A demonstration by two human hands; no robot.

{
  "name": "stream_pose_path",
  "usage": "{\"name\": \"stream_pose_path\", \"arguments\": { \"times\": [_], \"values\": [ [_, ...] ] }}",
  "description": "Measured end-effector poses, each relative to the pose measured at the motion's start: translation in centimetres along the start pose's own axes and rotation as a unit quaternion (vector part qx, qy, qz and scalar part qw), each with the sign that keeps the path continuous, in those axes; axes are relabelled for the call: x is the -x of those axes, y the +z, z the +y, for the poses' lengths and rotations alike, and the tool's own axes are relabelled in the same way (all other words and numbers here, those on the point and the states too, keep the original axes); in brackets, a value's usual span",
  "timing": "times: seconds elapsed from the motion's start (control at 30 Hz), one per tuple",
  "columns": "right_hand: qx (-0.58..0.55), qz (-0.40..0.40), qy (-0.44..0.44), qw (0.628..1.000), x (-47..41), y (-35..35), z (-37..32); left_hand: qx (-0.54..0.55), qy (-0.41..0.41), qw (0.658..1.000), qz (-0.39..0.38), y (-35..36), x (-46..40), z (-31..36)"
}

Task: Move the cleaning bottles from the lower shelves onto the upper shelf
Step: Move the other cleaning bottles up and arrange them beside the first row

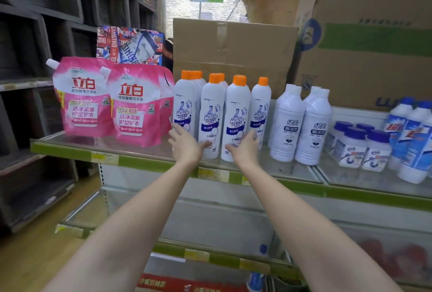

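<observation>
Upper shelf (pixel 70 149), from 9 o'clock to 3 o'clock:

1. Pink detergent pouches (pixel 84 97) stand upright at 9 o'clock, spouts up.
2. Orange-capped bottles (pixel 211 114) stand upright in rows at the centre, in front of a cardboard box (pixel 233 46) at 12 o'clock.
3. Left hand (pixel 185 144): fingers straight and spread, holding nothing. The fingertips reach the base of the leftmost front bottle; the thumb lies against the next bottle to its right.
4. Right hand (pixel 245 149): fingers straight and spread, holding nothing. It lies against the lower part of the third and fourth front bottles. The two hands are apart, flanking the front row.
5. White-capped bottles (pixel 301 125) stand just right of the orange-capped group.
6. Short purple-lidded jars (pixel 357 149) and blue-capped bottles (pixel 411 137) stand at 3 o'clock, below a large carton (pixel 374 34).

Lower shelves (pixel 210 256) at 6 o'clock: contents too blurred to identify.
</observation>
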State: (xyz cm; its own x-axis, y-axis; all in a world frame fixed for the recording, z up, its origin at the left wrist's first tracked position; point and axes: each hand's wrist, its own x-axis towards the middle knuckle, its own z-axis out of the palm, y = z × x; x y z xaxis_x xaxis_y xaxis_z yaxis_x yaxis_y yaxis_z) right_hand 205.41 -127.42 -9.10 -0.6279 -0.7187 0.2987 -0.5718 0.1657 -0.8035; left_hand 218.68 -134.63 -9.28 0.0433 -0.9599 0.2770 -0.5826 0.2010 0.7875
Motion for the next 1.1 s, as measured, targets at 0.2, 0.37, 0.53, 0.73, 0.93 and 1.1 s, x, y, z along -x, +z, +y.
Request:
{"name": "stream_pose_path", "arguments": {
  "times": [0.2, 0.37, 0.53, 0.73, 0.93, 1.1],
  "values": [
    [0.016, -0.015, 0.023, 0.999, -0.7, 0.2, 1.0, -0.012, 0.014, 1.0, 0.016, 0.3, -0.6, -0.7],
    [0.038, -0.017, 0.023, 0.999, -0.5, 0.6, 0.6, 0.008, 0.028, 0.999, 0.019, 0.1, -1.2, -1.7],
    [0.044, -0.026, 0.029, 0.998, -0.1, 0.5, 0.2, 0.017, 0.033, 0.999, -0.004, -0.2, -0.8, -1.6],
    [0.034, -0.042, 0.017, 0.998, 0.1, -0.3, 0.5, 0.005, 0.039, 0.999, 0.003, -0.3, 0.4, -1.1],
    [0.015, -0.051, 0.005, 0.999, 0.0, -0.6, 1.1, -0.001, 0.092, 0.996, -0.011, 0.4, 0.0, -1.3],
    [0.016, -0.055, -0.007, 0.998, -0.6, -0.4, 1.8, 0.006, 0.102, 0.995, -0.002, 1.2, -0.6, -1.6]
  ]
}}
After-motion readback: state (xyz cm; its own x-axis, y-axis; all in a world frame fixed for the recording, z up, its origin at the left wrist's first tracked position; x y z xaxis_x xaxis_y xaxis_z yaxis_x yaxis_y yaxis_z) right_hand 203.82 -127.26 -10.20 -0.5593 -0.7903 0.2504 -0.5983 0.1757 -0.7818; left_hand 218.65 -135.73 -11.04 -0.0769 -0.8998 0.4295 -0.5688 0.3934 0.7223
